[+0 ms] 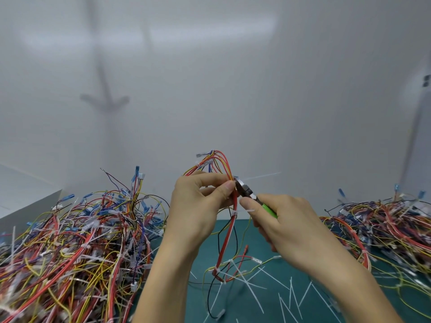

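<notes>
My left hand [198, 206] pinches a bundle of red, yellow and orange wires [227, 229] and holds it up above the green mat [256, 306]. My right hand [286, 224] grips small cutters with a green handle [268, 209]. Their metal jaws [242, 187] sit against the bundle beside my left thumb, at a white cable tie whose long tail [261, 176] sticks out to the right. Lower down, the bundle carries more white ties and trails onto the mat.
A large heap of tied wire harnesses [70, 248] fills the left of the table, and another heap [384, 227] lies at the right. Several cut white tie tails [289, 297] are scattered on the mat. A white wall stands behind.
</notes>
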Action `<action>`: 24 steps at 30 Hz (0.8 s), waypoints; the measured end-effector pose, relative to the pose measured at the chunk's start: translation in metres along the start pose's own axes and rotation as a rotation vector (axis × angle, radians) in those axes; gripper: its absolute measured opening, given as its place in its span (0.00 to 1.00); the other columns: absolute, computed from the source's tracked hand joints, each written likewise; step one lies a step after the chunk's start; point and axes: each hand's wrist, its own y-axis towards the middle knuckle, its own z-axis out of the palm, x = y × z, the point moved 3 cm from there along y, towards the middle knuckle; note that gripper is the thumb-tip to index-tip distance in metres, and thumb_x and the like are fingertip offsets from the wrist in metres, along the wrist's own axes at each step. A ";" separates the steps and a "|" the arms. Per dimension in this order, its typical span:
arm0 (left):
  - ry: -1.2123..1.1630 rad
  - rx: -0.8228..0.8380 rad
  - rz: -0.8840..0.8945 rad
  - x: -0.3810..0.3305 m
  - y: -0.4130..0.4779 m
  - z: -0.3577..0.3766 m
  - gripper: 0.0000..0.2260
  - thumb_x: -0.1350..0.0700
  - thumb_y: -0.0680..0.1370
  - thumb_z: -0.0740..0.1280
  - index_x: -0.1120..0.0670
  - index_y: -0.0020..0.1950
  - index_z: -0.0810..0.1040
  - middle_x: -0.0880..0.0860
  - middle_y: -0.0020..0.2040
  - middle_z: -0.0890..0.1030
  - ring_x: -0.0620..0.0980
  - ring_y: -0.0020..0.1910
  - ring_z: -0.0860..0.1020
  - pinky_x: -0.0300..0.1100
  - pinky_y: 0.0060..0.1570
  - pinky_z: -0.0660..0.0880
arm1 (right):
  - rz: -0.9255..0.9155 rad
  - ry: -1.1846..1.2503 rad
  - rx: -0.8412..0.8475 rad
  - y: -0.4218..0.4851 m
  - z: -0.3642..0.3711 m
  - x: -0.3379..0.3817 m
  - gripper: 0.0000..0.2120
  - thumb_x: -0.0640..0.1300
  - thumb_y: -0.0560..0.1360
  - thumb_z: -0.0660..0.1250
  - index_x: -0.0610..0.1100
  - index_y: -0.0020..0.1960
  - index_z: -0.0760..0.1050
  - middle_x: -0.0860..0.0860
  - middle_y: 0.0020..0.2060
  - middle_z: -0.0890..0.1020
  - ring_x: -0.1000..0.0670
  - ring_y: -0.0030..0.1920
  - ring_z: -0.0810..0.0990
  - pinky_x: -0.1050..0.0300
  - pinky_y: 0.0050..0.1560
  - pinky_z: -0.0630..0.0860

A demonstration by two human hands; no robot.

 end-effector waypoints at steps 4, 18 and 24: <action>0.001 0.035 0.004 0.000 0.001 -0.004 0.08 0.65 0.77 0.70 0.56 0.41 0.85 0.48 0.36 0.86 0.50 0.38 0.85 0.34 0.39 0.79 | 0.037 0.010 0.030 -0.001 0.001 -0.001 0.33 0.71 0.72 0.54 0.39 0.38 0.73 0.39 0.32 0.76 0.39 0.35 0.75 0.44 0.38 0.76; 0.009 -0.071 -0.037 0.005 0.003 -0.008 0.05 0.57 0.76 0.71 0.52 0.43 0.87 0.47 0.38 0.83 0.43 0.32 0.80 0.35 0.35 0.78 | 0.029 0.340 0.014 0.001 0.005 0.000 0.03 0.51 0.73 0.72 0.54 0.46 0.80 0.51 0.25 0.77 0.53 0.27 0.74 0.53 0.33 0.75; -0.015 -0.048 -0.036 0.005 0.001 -0.001 0.06 0.55 0.77 0.70 0.51 0.44 0.87 0.46 0.35 0.81 0.45 0.33 0.81 0.38 0.35 0.80 | 0.036 0.316 -0.135 0.002 0.011 0.003 0.09 0.56 0.71 0.74 0.52 0.42 0.78 0.45 0.31 0.81 0.45 0.31 0.77 0.42 0.38 0.79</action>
